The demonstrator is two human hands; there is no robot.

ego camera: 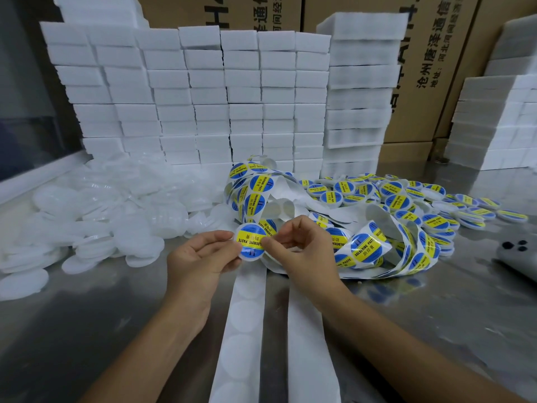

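Observation:
A round white lid with a blue and yellow "SOLDERING PASTE" sticker on it is held above the steel table. My left hand grips its left edge with curled fingers. My right hand pinches its right edge with thumb and forefinger. A tangled strip of the same stickers lies just behind and to the right of my hands. Its bare white backing paper runs toward me under my wrists.
A heap of plain white lids lies at the left. Labelled lids are piled at the right. White foam blocks are stacked in a wall behind, with cardboard cartons beyond. A phone lies at the right edge.

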